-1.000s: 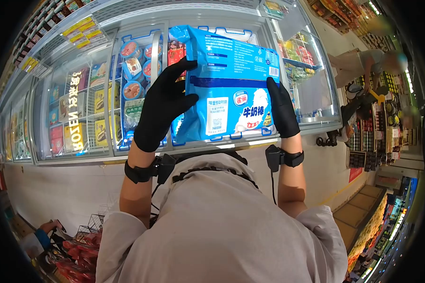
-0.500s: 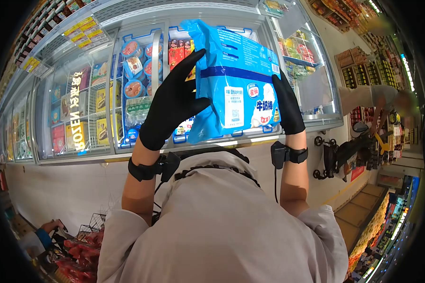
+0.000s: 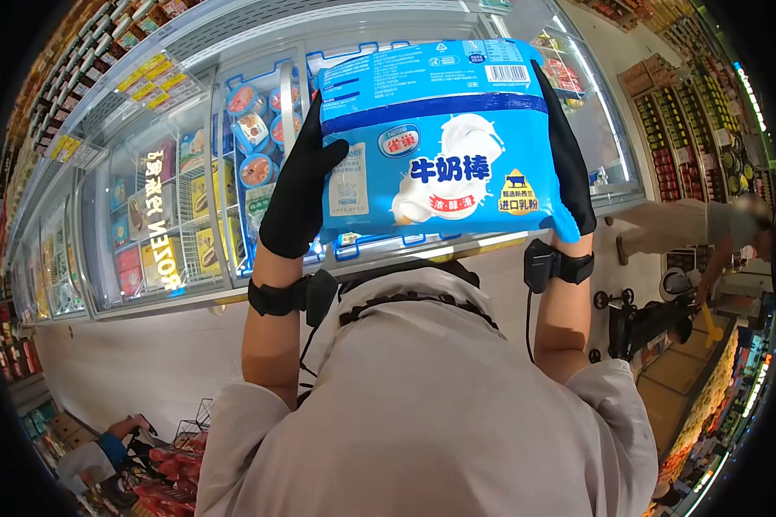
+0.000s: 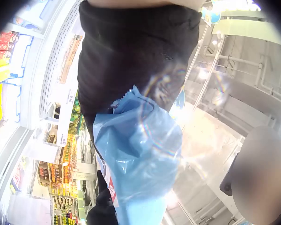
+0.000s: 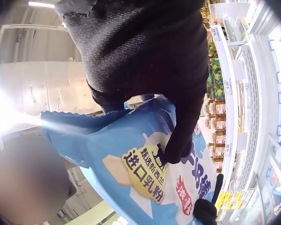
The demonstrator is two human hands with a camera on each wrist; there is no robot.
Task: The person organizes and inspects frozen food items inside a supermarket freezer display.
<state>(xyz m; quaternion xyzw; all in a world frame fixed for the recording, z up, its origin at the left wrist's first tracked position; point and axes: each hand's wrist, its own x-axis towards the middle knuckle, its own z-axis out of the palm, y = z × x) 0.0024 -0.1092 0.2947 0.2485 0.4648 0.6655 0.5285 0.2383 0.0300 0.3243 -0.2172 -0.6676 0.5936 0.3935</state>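
Note:
A blue bag of milk ice bars [image 3: 440, 185] is held up between both black-gloved hands over an open freezer. The left hand [image 3: 295, 194] grips its left side, the thumb lying over the front face and the other fingers hidden behind. On the opposite side the right hand [image 3: 571, 164] holds the edge, mostly covered by the bag in the head view. From the right wrist, a gloved digit [image 5: 180, 140] presses on the printed front near the yellow label. In the left wrist view the bag's crimped blue end [image 4: 138, 145] bulges out from under the left palm.
Ice cream tubs [image 3: 254, 129] and boxed goods [image 3: 138, 215] lie in the freezer to the left. A jar shelf [image 3: 103, 60] with yellow price tags [image 3: 155, 77] runs above it. At right, a person [image 3: 724, 233] stands by a dark stroller [image 3: 647, 319]; red bags [image 3: 172, 474] sit lower left.
The bag has come closer to the head camera and turned, its printed front now facing up more squarely. The right hand has shifted rightward; the left keeps its side.

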